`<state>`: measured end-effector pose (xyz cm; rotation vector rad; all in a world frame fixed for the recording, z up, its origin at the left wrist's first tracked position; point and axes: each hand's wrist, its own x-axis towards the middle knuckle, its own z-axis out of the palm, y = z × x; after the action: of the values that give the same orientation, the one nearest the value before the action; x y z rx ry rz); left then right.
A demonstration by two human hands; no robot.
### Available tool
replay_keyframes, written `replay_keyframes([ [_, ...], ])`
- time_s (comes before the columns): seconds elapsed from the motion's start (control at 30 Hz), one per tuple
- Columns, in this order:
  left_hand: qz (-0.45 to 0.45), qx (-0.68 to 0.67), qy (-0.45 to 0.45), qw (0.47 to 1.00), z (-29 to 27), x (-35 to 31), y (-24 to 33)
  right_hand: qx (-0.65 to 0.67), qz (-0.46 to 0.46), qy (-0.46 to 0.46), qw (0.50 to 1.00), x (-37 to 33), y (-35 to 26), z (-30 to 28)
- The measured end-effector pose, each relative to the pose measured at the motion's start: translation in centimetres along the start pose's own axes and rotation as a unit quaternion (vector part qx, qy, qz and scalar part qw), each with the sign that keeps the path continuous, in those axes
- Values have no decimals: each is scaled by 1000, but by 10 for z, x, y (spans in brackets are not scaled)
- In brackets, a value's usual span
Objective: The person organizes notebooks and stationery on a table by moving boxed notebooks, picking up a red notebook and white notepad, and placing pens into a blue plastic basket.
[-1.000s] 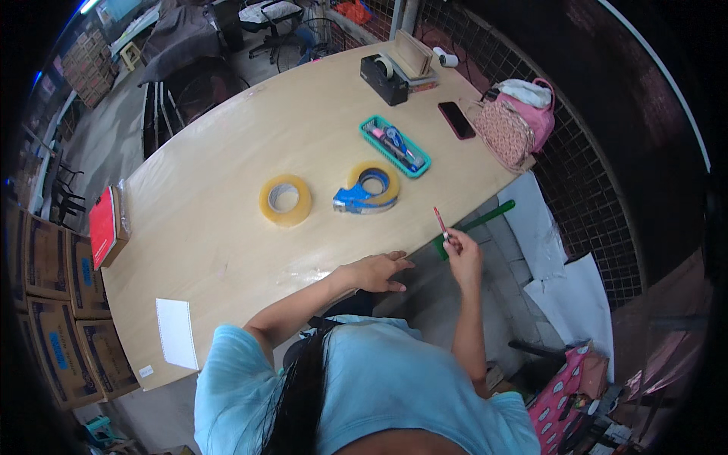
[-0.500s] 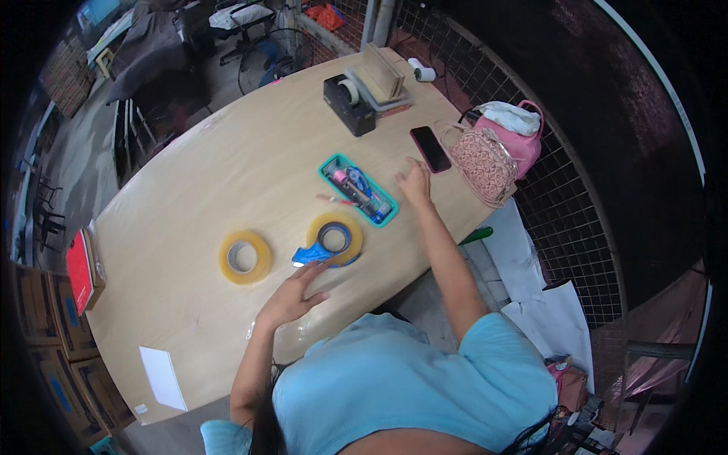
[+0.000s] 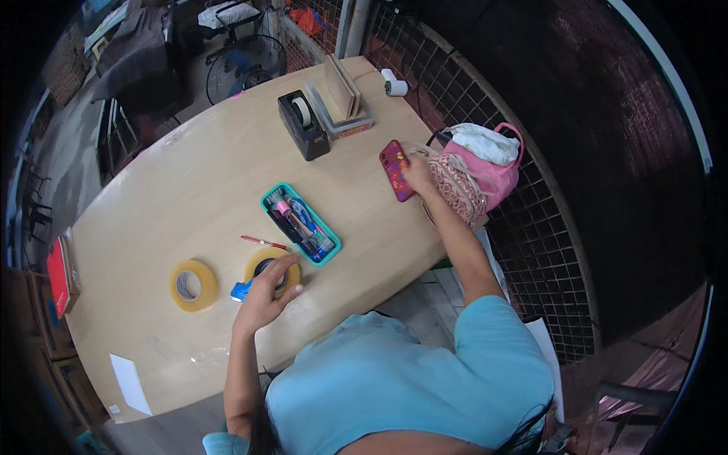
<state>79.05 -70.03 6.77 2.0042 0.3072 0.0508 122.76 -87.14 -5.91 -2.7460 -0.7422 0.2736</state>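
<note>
soft, fairly even light falls on the pale worktop (image 3: 205,189), the brightest broad area, with shadows faint and loose-edged. small glints sit near its close edge. the dark panel (image 3: 614,197) on the right sinks almost to black, and the draped dark cloth (image 3: 140,57) at upper left is dim, its detail soft. the right hand (image 3: 417,176) is slightly blurred. toward the rim, straight edges bow, sharpness drops and black corners close in.

Your rectangular smartphone (image 3: 393,168) has a magenta back with orange patches; the handheld tape dispenser (image 3: 241,291) is blue; the oblong plastic tray (image 3: 331,255) is teal.
</note>
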Motion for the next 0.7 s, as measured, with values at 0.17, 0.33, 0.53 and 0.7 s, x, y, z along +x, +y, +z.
replay_keyframes([
  [0.17, 53, 9, 13, 998, 26, 45, 26, 141, -72, 240, 958, -89, 9, -155],
  [0.33, 82, 10, -43, 996, 60, 81, 32, -25, -81, 152, 985, -64, 94, -188],
  [0.53, 63, 23, -50, 996, 72, 80, 32, -11, -57, -63, 996, 13, 152, -107],
  [0.7, 20, 43, -17, 999, 68, 52, 11, -92, -68, -232, 966, 36, 131, -110],
])
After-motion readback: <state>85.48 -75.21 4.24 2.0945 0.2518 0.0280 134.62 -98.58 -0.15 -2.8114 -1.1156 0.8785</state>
